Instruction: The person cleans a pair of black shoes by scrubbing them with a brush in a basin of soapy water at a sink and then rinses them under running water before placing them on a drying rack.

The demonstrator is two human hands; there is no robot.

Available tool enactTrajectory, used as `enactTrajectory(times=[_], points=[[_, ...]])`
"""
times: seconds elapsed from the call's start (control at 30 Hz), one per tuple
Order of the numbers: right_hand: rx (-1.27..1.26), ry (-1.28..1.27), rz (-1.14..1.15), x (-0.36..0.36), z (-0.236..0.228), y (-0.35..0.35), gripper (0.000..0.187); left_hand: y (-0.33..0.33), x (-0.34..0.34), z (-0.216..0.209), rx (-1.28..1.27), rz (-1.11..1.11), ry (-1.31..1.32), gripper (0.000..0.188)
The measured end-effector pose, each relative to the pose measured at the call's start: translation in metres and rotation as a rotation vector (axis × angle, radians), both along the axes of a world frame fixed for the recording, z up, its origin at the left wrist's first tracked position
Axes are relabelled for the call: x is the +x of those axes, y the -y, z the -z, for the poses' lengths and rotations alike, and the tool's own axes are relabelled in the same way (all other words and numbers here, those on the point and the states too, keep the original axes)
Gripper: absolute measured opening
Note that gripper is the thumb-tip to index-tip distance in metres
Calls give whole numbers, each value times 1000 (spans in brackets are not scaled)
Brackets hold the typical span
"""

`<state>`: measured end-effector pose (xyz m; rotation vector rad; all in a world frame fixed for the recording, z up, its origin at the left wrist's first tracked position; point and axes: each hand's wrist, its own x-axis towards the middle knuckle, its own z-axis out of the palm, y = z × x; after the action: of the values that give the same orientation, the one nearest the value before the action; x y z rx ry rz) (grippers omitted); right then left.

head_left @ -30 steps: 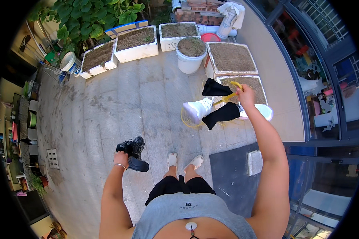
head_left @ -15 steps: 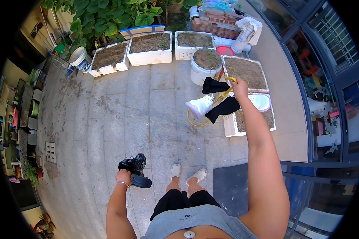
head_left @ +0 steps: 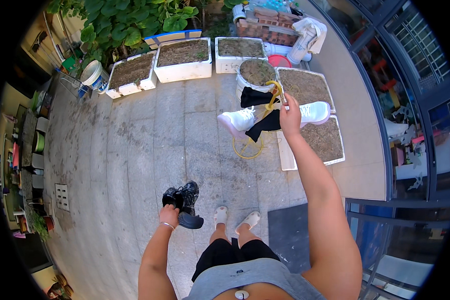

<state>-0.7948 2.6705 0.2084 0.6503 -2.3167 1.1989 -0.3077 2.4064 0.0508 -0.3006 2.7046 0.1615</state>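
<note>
My left hand (head_left: 169, 215) is closed on a pair of black shoes (head_left: 187, 196) with laces, held low over the paving left of my feet; one shows its dark sole. Out in front, my right hand (head_left: 290, 116) has its fingers closed at the upper part of a yellow drying stand (head_left: 273, 89) with a curved top and a round base ring. On the stand hang a white shoe (head_left: 239, 121) at the left, another white shoe (head_left: 315, 112) at the right, and two black socks (head_left: 265, 125). My fingers partly hide the grip.
White soil-filled boxes (head_left: 183, 70) line the far side, with more at the right. A soil-filled bucket (head_left: 256, 75) stands behind the stand. A dark mat (head_left: 289, 235) lies right of my feet, beside glass doors (head_left: 410, 150). A white bucket (head_left: 94, 75) is at far left.
The yellow stand with its white shoes and socks has turned and shifted slightly left and away, my right hand with it. My left hand has carried the black shoes right and slightly farther forward.
</note>
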Motion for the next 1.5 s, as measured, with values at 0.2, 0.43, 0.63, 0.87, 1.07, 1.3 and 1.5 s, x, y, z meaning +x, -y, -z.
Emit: enactTrajectory(times=[0.2, 0.43, 0.63, 0.87, 1.07, 1.3, 1.5], points=[[-211, 635, -178, 143, 94, -30, 7, -27, -56, -7, 180, 123, -237, 11], [-672, 1983, -194, 236, 225, -56, 44, -76, -121, -50, 383, 282, -413, 19], [-1289, 2002, -214, 233, 236, -53, 56, -90, -158, -76, 433, 433, -475, 15], [-1522, 1869, -320, 231, 211, -69, 60, -98, -170, -75, 531, 537, -475, 26], [-1577, 1852, -343, 221, 231, -98, 62, -106, -187, -60, 551, 508, -361, 31], [-1465, 1728, -348, 196, 262, -147, 64, -142, -209, -13, 579, 516, -261, 48], [-1163, 1357, -53, 156, 256, -203, 63, -166, -230, 26, 599, 495, -209, 62]])
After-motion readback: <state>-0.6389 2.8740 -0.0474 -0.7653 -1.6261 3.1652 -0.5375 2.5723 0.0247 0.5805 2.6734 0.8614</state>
